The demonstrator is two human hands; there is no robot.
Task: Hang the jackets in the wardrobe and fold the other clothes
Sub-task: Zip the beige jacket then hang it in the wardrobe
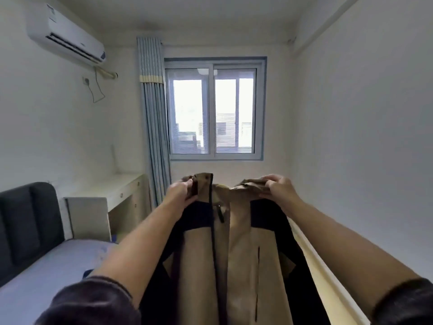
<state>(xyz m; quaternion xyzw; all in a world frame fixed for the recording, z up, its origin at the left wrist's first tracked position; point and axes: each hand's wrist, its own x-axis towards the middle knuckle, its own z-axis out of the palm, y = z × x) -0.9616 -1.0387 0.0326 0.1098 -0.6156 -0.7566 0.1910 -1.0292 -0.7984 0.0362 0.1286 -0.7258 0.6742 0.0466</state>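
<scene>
A tan jacket with dark shoulder panels hangs in the lower middle of the frame, held up by its top edge in front of the window. The left hand, just left of centre, has its fingers curled round the collar flap on that side, pinching the cloth against the thumb. The right hand, right of centre, grips the bunched collar on the other side in much the same way. A dark zip line runs down the front, and the body drops out of the bottom edge of the picture. The step in hand looks like squaring the jacket up for hanging, which would go best with both grips level so the shoulders sit even and the collar drawn gently taut to open the neck. Neither hanger nor wardrobe is in view; the bed at lower left could take the jacket meanwhile
</scene>
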